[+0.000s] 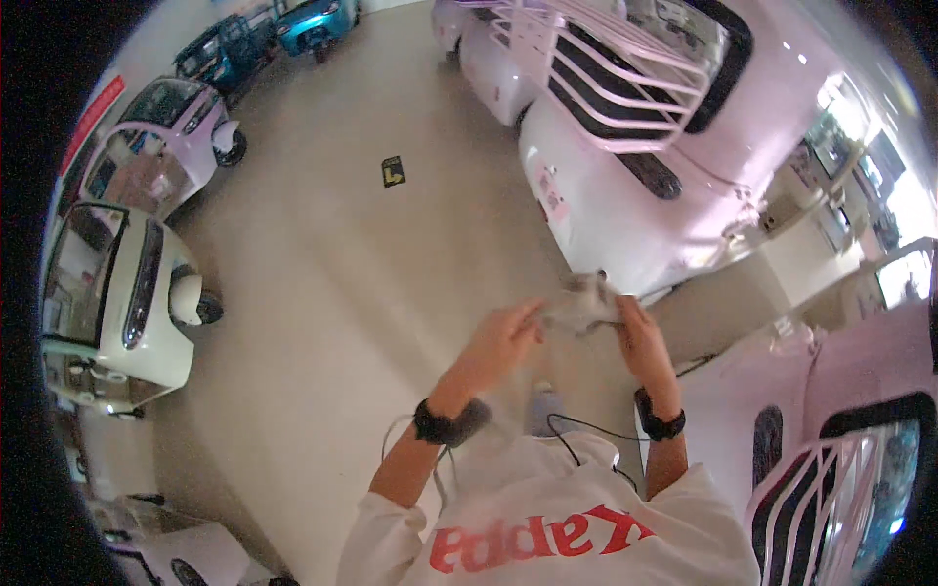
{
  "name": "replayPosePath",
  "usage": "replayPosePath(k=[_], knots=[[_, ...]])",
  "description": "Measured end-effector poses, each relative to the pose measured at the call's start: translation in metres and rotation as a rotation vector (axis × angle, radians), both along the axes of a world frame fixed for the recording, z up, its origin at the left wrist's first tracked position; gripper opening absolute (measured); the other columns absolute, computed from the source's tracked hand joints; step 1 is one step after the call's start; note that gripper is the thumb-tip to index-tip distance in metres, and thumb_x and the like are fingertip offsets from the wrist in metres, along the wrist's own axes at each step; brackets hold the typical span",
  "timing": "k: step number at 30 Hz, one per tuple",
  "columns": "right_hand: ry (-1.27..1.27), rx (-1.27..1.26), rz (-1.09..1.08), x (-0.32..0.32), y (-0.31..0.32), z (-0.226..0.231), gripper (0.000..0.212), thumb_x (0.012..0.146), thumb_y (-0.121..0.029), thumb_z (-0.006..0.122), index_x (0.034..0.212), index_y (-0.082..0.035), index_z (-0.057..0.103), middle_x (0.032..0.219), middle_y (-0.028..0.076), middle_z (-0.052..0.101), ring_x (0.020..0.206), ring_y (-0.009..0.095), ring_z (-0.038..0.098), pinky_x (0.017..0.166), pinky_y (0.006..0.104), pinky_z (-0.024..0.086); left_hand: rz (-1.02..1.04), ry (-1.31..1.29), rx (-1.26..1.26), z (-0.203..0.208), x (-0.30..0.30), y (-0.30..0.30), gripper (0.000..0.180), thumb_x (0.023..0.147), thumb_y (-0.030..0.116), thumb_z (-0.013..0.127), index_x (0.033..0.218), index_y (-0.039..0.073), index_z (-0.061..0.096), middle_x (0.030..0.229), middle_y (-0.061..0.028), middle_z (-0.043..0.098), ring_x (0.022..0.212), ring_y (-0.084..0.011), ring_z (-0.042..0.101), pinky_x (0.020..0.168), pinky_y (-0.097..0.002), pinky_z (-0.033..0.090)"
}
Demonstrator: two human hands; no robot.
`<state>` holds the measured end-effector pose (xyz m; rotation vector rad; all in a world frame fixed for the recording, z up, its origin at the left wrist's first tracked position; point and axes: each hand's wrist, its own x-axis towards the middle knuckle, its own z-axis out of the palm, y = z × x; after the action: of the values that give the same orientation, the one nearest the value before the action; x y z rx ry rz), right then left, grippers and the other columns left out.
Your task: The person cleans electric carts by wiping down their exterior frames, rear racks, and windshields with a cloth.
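A crumpled greyish-white cloth (584, 305) is stretched between my two hands, out in front of my body and above the floor. My left hand (496, 342) pinches its left edge; motion blurs these fingertips a little. At the opposite edge, my right hand (645, 344) grips the cloth between thumb and fingers. Each wrist wears a black band with a bulky black device, and thin cables hang loosely near my waist.
Ahead to the right stands a large pale pink vehicle (625, 215) with a front rack. Another pink vehicle (782, 449) is close on my right. Small cream (161, 361) and lilac (191, 161) vehicles line the left. A dark floor sticker (393, 173) lies ahead.
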<state>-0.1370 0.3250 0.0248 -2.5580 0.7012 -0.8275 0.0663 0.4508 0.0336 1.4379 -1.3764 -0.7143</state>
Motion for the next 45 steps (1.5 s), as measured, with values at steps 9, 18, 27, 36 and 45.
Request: replayPosePath(k=[9,18,27,36,45], knots=[[-0.009,0.385,0.183,0.159,-0.086,0.039,0.021,0.078,-0.014,0.056,0.095,-0.002,0.058,0.078,0.013,0.059,0.068,0.024,0.056,0.062,0.0339,0.045,0.491,0.407,-0.026,0.0,0.135,-0.051,0.025,0.084,0.008,0.04,0.106,-0.001,0.049,0.092,-0.0101,0.058,0.079,-0.0173,0.058,0.072,-0.0294,0.047],[-0.755,-0.188,-0.194,0.184,-0.196,0.175,0.032,0.067,0.005,0.049,0.096,-0.002,0.06,0.101,0.013,0.057,0.1,0.025,0.05,0.09,0.033,0.035,0.249,0.027,-0.35,0.155,0.23,-0.23,0.021,0.086,0.008,0.044,0.105,0.0,0.048,0.088,-0.0065,0.059,0.073,-0.0098,0.051,0.065,-0.0221,0.04],[-0.129,-0.39,-0.611,0.282,-0.239,0.168,0.052,0.069,-0.008,0.061,0.117,0.001,0.042,0.132,0.017,0.029,0.121,0.032,0.03,0.098,0.0405,0.024,0.214,-0.409,-0.496,0.181,0.273,-0.408,0.018,0.083,0.007,0.048,0.1,0.002,0.053,0.091,-0.0094,0.056,0.084,-0.0179,0.052,0.079,-0.0288,0.039],[-0.032,-0.269,-0.765,0.329,-0.272,0.188,0.053,0.067,-0.019,0.064,0.11,0.004,0.044,0.121,0.018,0.043,0.111,0.031,0.041,0.092,0.0414,0.03,-0.533,-0.297,-0.766,0.171,0.247,-0.484,0.038,0.072,0.007,0.045,0.109,0.003,0.047,0.101,-0.0171,0.051,0.096,-0.0328,0.048,0.083,-0.0362,0.038],[-0.035,-0.431,-0.996,0.429,-0.344,0.179,0.046,0.073,-0.024,0.057,0.109,0.002,0.043,0.103,0.015,0.052,0.092,0.029,0.049,0.085,0.0403,0.036,-0.276,-0.61,-0.888,0.164,0.331,-0.536,0.046,0.064,0.003,0.053,0.109,-0.001,0.045,0.094,-0.0156,0.051,0.091,-0.0331,0.047,0.08,-0.041,0.035]])
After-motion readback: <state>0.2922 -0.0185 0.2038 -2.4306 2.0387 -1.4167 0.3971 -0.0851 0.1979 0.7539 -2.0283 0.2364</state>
